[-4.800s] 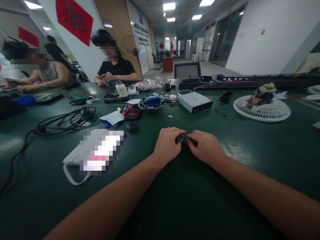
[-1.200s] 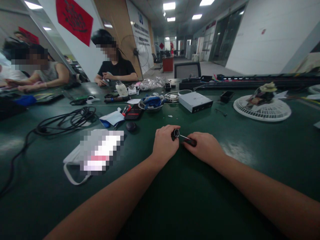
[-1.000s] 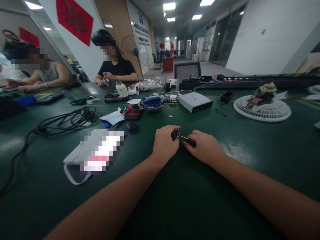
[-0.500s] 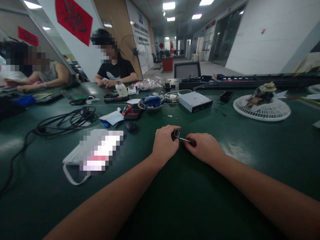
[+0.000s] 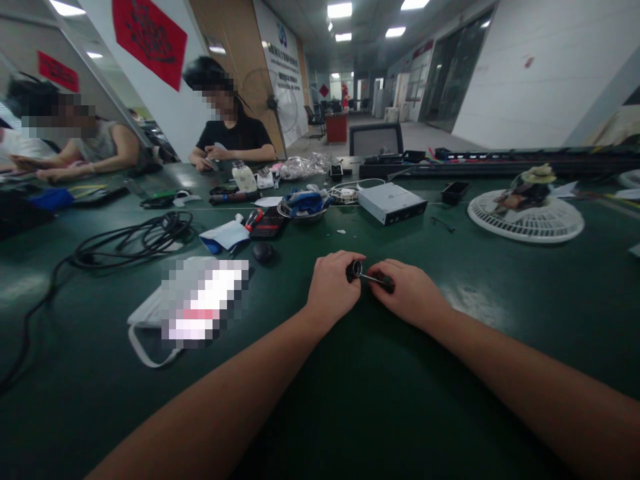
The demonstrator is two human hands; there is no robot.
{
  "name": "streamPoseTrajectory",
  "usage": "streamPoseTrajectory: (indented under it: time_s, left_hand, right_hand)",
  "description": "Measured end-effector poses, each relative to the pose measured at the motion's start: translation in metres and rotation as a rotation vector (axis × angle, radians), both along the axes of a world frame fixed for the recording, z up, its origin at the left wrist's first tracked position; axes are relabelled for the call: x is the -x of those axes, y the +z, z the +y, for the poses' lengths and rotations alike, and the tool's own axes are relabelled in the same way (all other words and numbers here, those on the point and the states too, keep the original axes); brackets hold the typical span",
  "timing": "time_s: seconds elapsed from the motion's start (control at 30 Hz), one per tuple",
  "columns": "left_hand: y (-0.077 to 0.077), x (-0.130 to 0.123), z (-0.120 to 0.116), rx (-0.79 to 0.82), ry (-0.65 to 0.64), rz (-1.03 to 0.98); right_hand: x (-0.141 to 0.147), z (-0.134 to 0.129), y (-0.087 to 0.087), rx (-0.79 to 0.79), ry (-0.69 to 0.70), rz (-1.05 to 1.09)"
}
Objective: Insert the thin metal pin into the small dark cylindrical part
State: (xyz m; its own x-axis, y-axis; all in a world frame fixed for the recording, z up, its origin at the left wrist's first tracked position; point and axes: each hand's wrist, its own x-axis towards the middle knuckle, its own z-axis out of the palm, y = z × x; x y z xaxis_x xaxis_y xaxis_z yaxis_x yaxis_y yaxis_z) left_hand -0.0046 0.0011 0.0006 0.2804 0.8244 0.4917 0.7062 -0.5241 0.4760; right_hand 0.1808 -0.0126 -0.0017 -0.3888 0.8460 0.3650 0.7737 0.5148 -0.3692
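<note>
My left hand is closed around a small black cylindrical part, whose round, silver-rimmed end faces me. Most of that part is hidden by my fingers. In my right hand I grip the dark handle of a screwdriver, held low over the green table. Its thin metal shaft points left at the black part, and the tip comes up to its side; whether it sits inside cannot be made out. The two hands are close together, slightly apart.
Left lie a blurred-out bright phone on a white face mask, a black mouse and a coiled cable. Beyond are a metal bowl, a disc drive and a white fan grille. Other people sit across the table.
My right hand's fingers have shifted slightly around the screwdriver handle, which has turned a little. The left hand keeps its hold on the black part. The whole view has moved slightly.
</note>
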Motion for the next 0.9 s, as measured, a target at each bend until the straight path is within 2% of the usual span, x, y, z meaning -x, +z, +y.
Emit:
streamPoseTrajectory:
  time_s: [0.3, 0.9]
  left_hand:
    - [0.0022, -0.0013, -0.0007, 0.049, -0.090, 0.071]
    - [0.0028, -0.0009, -0.0020, 0.048, -0.095, 0.083]
  right_hand:
    - [0.0000, -0.0001, 0.0009, 0.050, -0.037, -0.010]
    - [0.0002, -0.0011, 0.0039, 0.043, -0.008, -0.022]
